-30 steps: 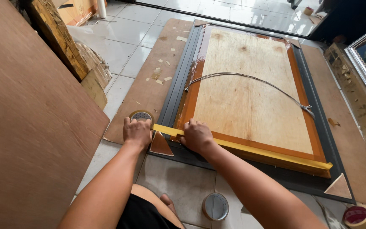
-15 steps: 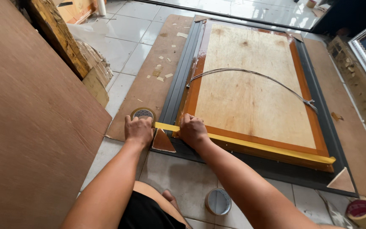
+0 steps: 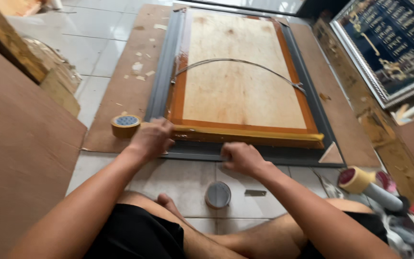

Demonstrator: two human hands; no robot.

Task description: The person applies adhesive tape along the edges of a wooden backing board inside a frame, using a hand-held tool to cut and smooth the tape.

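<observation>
Head view. A large picture frame (image 3: 245,91) lies face down on the floor: a grey outer moulding around a plywood backing board (image 3: 240,72), the board bordered by brown tape, with a hanging wire (image 3: 235,61) arched across its upper half. Along the near edge of the board runs a strip of yellow-brown tape (image 3: 250,134), reaching from the left corner to the right corner.

The left hand (image 3: 152,139) rests with fingers curled on the left end of this strip, at the frame's near left corner; motion blur hides whether it pinches the tape. The right hand (image 3: 240,158) lies loosely closed, knuckles up, on the grey moulding just below the strip's middle; nothing shows in its grip.

A roll of brown tape (image 3: 125,125) lies flat just left of the left hand. A small round tin (image 3: 217,194) stands on the tiles between the forearms, with a small blade (image 3: 255,193) just to its right. A second tape roll (image 3: 358,180) lies at lower right among clutter. A triangular corner piece (image 3: 332,154) sits at the frame's near right corner.

The frame lies on brown hardboard sheets (image 3: 125,91) over pale floor tiles (image 3: 97,48). A large board (image 3: 20,163) lies at left; an ornate framed panel (image 3: 389,43) leans at upper right.
</observation>
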